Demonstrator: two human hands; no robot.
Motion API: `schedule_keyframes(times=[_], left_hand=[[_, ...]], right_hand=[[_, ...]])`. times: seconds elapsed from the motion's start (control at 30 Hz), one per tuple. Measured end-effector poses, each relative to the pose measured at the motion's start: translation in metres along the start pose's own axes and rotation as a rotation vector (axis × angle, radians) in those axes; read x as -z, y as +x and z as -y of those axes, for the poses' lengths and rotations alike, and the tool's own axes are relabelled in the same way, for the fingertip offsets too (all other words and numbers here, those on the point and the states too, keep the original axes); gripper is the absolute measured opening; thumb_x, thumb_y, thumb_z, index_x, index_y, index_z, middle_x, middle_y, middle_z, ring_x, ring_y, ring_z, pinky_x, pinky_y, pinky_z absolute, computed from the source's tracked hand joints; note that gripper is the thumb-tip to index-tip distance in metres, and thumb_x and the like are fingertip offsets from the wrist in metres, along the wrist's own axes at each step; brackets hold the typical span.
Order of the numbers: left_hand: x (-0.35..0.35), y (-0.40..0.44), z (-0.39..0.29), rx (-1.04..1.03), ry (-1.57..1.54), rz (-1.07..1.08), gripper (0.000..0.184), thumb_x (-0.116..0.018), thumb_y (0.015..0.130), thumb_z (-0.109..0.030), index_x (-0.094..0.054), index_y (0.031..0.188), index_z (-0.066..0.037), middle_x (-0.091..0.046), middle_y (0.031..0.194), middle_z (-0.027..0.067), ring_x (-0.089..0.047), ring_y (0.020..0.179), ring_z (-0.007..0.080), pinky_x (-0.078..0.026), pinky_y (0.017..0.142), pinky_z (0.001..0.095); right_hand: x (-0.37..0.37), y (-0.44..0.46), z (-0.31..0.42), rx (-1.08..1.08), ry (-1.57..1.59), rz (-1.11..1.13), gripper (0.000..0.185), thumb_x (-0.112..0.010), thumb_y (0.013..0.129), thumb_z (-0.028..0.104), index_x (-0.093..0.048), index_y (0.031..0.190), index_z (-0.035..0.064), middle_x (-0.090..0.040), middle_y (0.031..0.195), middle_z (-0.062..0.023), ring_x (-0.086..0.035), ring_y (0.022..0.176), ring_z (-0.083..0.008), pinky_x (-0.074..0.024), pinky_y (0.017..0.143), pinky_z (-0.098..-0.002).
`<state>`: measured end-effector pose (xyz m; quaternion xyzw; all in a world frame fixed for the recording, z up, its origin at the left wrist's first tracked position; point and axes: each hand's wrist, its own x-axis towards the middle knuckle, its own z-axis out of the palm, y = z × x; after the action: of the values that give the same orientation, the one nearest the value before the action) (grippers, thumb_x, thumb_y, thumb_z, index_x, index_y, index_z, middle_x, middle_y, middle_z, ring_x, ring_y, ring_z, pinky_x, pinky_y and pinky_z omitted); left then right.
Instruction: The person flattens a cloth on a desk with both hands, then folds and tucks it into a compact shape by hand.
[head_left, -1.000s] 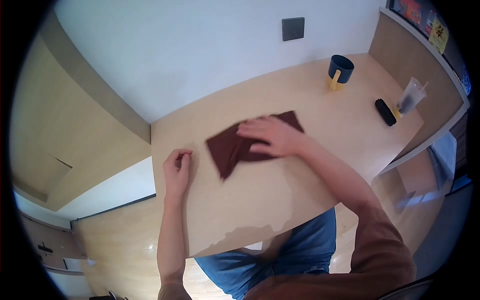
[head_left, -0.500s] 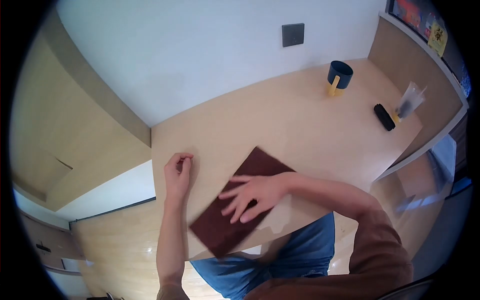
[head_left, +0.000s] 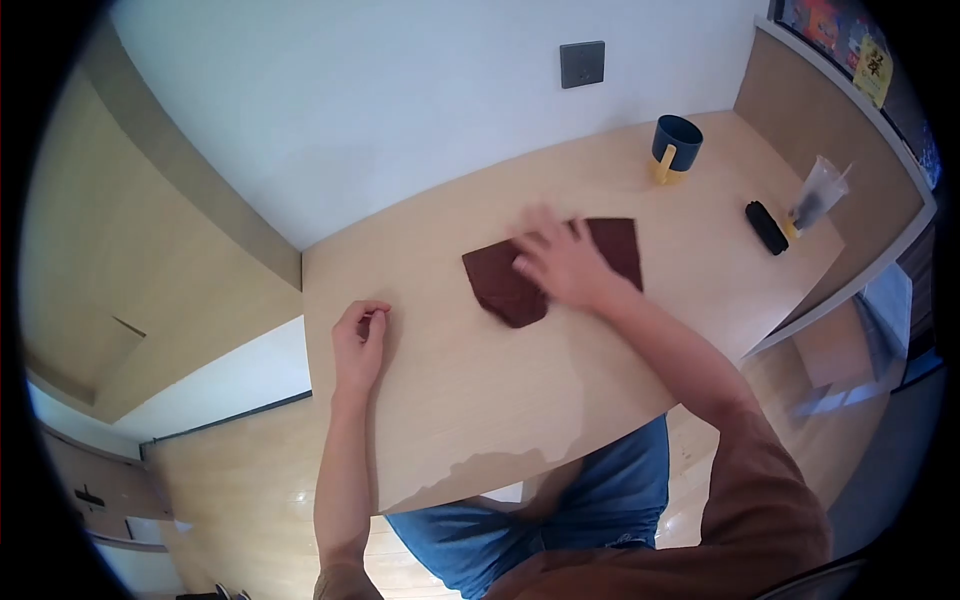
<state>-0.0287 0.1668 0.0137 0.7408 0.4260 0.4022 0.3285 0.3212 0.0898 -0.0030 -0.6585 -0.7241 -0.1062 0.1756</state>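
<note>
Looks matt on the dark red cloth (head_left: 505,285), wood-like and smooth on the surface (head_left: 450,410) around it, plastic-like and translucent on the cup (head_left: 819,190) to its right.

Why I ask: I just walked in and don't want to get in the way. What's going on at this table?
A person has their right hand spread over a brown cloth on the table; the hand is blurred, so it seems to be moving. Their left hand rests near the table's left edge, loosely curled. Towards the far right stand a mug and a plastic cup with a straw, with a small black object beside the cup; neither hand touches these.
</note>
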Motion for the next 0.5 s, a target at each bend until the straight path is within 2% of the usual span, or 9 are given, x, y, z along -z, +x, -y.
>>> schedule_keyframes(times=[0.03, 0.07, 0.1, 0.2, 0.3, 0.33, 0.37, 0.47, 0.5], left_hand=[[0.000, -0.001, 0.000, -0.007, 0.003, -0.002, 0.012, -0.061, 0.100, -0.006, -0.070, 0.103, 0.001, -0.072, 0.093, 0.0073, -0.066, 0.085, 0.0154, -0.053, 0.077, 0.0295], [0.000, -0.001, 0.000, -0.013, 0.007, -0.006, 0.012, -0.061, 0.100, -0.006, -0.070, 0.103, 0.001, -0.072, 0.093, 0.0074, -0.066, 0.085, 0.0155, -0.053, 0.077, 0.0295], [0.000, -0.001, -0.001, -0.033, 0.014, -0.007, 0.012, -0.061, 0.100, -0.006, -0.070, 0.103, 0.001, -0.072, 0.093, 0.0077, -0.066, 0.085, 0.0154, -0.053, 0.077, 0.0296], [0.002, -0.002, -0.003, -0.039, 0.028, 0.006, 0.012, -0.062, 0.100, -0.006, -0.070, 0.104, 0.001, -0.072, 0.094, 0.0087, -0.067, 0.085, 0.0157, -0.053, 0.077, 0.0297], [-0.001, -0.004, -0.010, -0.018, 0.052, 0.020, 0.012, -0.063, 0.098, -0.007, -0.070, 0.106, 0.000, -0.072, 0.098, 0.0101, -0.067, 0.088, 0.0183, -0.053, 0.079, 0.0311], [-0.005, -0.009, -0.023, -0.046, 0.093, 0.025, 0.013, -0.064, 0.097, -0.007, -0.070, 0.106, -0.001, -0.072, 0.100, 0.0106, -0.068, 0.090, 0.0203, -0.053, 0.081, 0.0325], [-0.010, -0.015, -0.035, -0.074, 0.133, 0.029, 0.013, -0.065, 0.096, -0.006, -0.070, 0.107, -0.001, -0.072, 0.102, 0.0111, -0.068, 0.092, 0.0222, -0.053, 0.083, 0.0340], [-0.030, -0.028, -0.057, -0.515, 0.250, 0.203, 0.019, -0.067, 0.091, -0.006, -0.071, 0.109, -0.004, -0.070, 0.110, 0.0116, -0.066, 0.102, 0.0284, -0.052, 0.091, 0.0397], [-0.039, -0.030, -0.063, -0.520, 0.206, 0.270, 0.021, -0.068, 0.089, -0.005, -0.071, 0.110, -0.004, -0.070, 0.113, 0.0114, -0.064, 0.105, 0.0298, -0.051, 0.094, 0.0413]], right_hand=[[0.010, -0.003, 0.024, 0.144, 0.067, 0.098, 0.056, -0.046, 0.107, 0.047, -0.044, 0.156, 0.0206, -0.043, 0.156, -0.0152, -0.037, 0.148, -0.0355, -0.0253, 0.112, -0.0772], [0.012, -0.009, 0.047, 0.267, 0.178, 0.066, 0.055, -0.046, 0.106, 0.046, -0.045, 0.156, 0.0225, -0.047, 0.150, -0.0144, -0.041, 0.145, -0.0331, -0.0252, 0.112, -0.0767], [0.019, -0.012, 0.069, 0.391, 0.223, 0.158, 0.055, -0.046, 0.106, 0.049, -0.045, 0.156, 0.0247, -0.046, 0.153, -0.0137, -0.039, 0.147, -0.0315, -0.0239, 0.114, -0.0746], [0.027, -0.032, 0.107, 0.740, 0.442, 0.243, 0.056, -0.046, 0.105, 0.055, -0.053, 0.151, 0.0241, -0.044, 0.159, -0.0113, -0.033, 0.153, -0.0320, -0.0217, 0.122, -0.0652], [0.025, -0.017, 0.089, 0.822, 0.508, 0.229, 0.055, -0.051, 0.103, 0.055, -0.058, 0.147, 0.0217, -0.048, 0.157, -0.0114, -0.033, 0.152, -0.0368, -0.0227, 0.124, -0.0610], [0.024, -0.002, 0.074, 0.760, 0.529, 0.242, 0.057, -0.056, 0.101, 0.054, -0.059, 0.145, 0.0187, -0.049, 0.157, -0.0134, -0.032, 0.151, -0.0419, -0.0234, 0.124, -0.0573], [0.015, 0.006, 0.051, 0.658, 0.494, 0.199, 0.060, -0.062, 0.099, 0.051, -0.057, 0.148, 0.0161, -0.050, 0.155, -0.0137, -0.031, 0.150, -0.0452, -0.0221, 0.125, -0.0584], [0.020, 0.021, -0.020, 0.341, 0.361, 0.152, 0.064, -0.060, 0.101, 0.051, -0.051, 0.153, 0.0149, -0.041, 0.163, -0.0140, -0.025, 0.155, -0.0434, -0.0203, 0.127, -0.0523], [0.023, 0.020, -0.041, 0.242, 0.300, 0.150, 0.062, -0.059, 0.102, 0.049, -0.050, 0.154, 0.0152, -0.043, 0.163, -0.0133, -0.026, 0.155, -0.0408, -0.0212, 0.127, -0.0507]])
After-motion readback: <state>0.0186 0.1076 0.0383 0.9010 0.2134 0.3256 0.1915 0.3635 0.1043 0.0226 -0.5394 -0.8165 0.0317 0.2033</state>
